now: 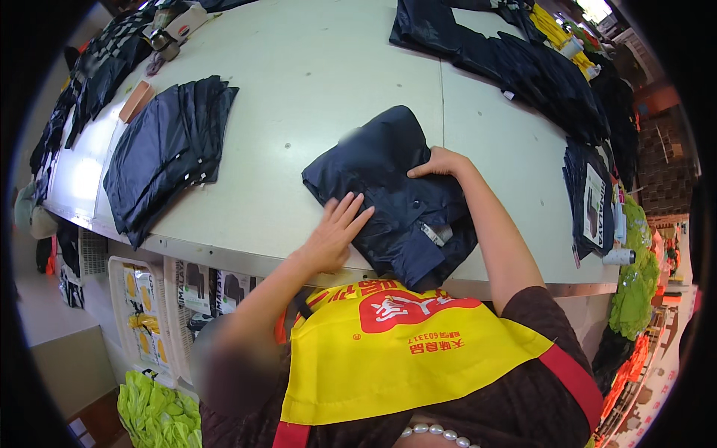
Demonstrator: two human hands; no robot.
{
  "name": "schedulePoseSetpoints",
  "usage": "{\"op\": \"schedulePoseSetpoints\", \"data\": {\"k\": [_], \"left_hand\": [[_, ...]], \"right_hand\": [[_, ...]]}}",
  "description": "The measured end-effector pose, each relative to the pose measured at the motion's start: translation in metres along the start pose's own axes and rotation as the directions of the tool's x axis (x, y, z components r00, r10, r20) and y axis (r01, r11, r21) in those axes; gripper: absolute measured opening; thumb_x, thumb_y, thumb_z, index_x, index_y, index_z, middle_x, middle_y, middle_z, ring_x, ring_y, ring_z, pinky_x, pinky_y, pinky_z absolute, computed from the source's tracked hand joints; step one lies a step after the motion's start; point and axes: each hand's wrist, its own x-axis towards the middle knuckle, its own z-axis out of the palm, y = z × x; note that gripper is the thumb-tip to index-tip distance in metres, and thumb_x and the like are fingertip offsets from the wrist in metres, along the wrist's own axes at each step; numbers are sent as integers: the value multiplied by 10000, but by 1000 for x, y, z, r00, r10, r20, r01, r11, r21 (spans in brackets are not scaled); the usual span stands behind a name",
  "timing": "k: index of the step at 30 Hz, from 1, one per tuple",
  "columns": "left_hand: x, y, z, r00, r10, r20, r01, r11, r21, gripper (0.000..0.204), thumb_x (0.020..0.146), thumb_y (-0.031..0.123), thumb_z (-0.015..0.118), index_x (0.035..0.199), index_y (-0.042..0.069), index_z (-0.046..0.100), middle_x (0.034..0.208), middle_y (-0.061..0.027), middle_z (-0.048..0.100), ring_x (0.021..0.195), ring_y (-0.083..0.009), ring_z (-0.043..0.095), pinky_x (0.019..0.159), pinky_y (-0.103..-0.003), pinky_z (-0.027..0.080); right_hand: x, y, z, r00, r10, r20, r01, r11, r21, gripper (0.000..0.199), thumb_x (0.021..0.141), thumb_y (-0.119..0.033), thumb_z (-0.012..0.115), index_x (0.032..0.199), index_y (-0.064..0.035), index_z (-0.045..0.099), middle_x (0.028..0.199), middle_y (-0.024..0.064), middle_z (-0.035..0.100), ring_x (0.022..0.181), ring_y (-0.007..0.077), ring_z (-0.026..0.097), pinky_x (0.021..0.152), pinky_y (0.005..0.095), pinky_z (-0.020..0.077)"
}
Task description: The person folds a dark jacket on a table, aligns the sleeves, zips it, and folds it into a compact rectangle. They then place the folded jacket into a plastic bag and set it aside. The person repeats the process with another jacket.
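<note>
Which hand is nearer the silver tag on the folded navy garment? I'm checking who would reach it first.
Left. The left hand lies flat on the garment just left of the silver tag; the right hand rests at the garment's far edge.

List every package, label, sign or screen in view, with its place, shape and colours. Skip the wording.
Garment tag: small silver-white strip on the dark folded garment under both hands.
Card label: tall white rectangle with dark print, on the dark stack at the table's right edge.
Packages: flat white and yellow packs, standing in a white basket below the table's left edge.
Apron panel: red patch on yellow apron.
</note>
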Motion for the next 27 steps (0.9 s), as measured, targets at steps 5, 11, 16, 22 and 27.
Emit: {"op": "schedulePoseSetpoints", "data": {"k": [5, 11, 16, 22, 27], "left_hand": [[7, -43, -2, 910, 412, 49, -371, 754, 542, 600, 743, 140, 617, 1311, 192, 432, 1400, -115, 390, 1332, -281, 309, 1082, -519, 197], [74, -29, -26, 871, 286, 400, -418, 859, 296, 316, 710, 194, 673, 1014, 140, 607, 979, -89, 648, 912, -248, 617, 817, -381, 471], [130, -42, -9, 913, 53, 405, -89, 994, 69, 240, 636, 263, 706, 725, 42, 681, 782, -182, 661, 766, -335, 639, 695, -436, 504], [128, -29, -18, 878, 79, 472, -90, 996, 0, 390, 653, 340, 730, 865, 15, 689, 857, -178, 671, 834, -321, 642, 762, -378, 500], [83, -81, -125, 948, -233, -218, 244, 969, 25, 236, 859, 153, 508, 1036, 177, 662, 926, -83, 672, 810, -249, 636, 730, -357, 500]], "right_hand": [[-14, -8, 37, 973, -76, -219, 109, 984, 141, 705, 556, -441, 800, 1011, 69, 631, 963, 213, 657, 890, 311, 645, 796, 352, 498], [-31, -37, 50, 887, -196, -417, 155, 979, -130, 753, 645, -465, 725, 1149, 55, 522, 1055, 257, 610, 989, 373, 603, 856, 400, 474], [-85, -90, 58, 921, -322, -220, 224, 898, -378, 1084, 552, -654, 715, 1272, 78, 368, 1175, 270, 550, 1089, 356, 563, 935, 399, 433], [-95, -91, 86, 939, -215, -268, 25, 822, -569, 917, 516, -410, 833, 1154, 112, 433, 1129, 249, 535, 1081, 360, 514, 931, 408, 388], [-108, -38, 74, 830, -305, -468, 207, 946, -250, 780, 515, -235, 811, 1178, 11, 482, 1099, 223, 579, 1027, 387, 555, 901, 419, 439]]}}
